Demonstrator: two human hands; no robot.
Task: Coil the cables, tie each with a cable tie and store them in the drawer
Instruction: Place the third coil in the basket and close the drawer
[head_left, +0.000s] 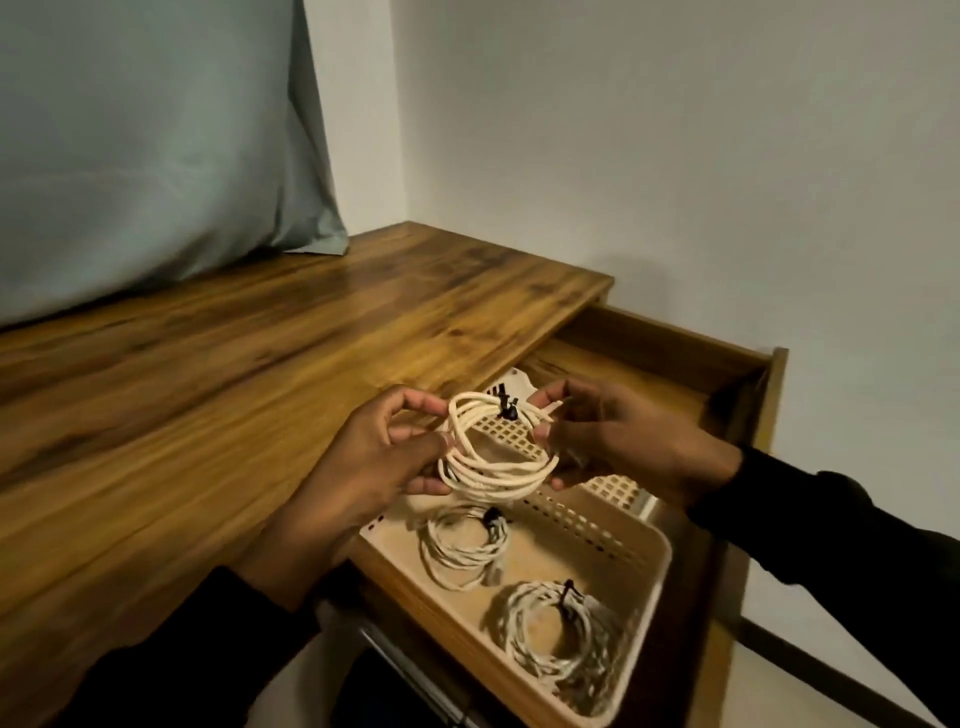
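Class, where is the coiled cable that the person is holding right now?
In the head view, the held coil hangs mid-frame between the left hand and right hand, above the far end of the beige basket in the open drawer.

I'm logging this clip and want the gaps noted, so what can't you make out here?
Head view only:
- Back of the drawer: hidden under the desk top.
- Basket floor behind the held coil: covered by both hands, left and right.
- Plugs on the two stored coils: too blurred to identify.
- Cable tie: too small to tell whether it is fully tight.
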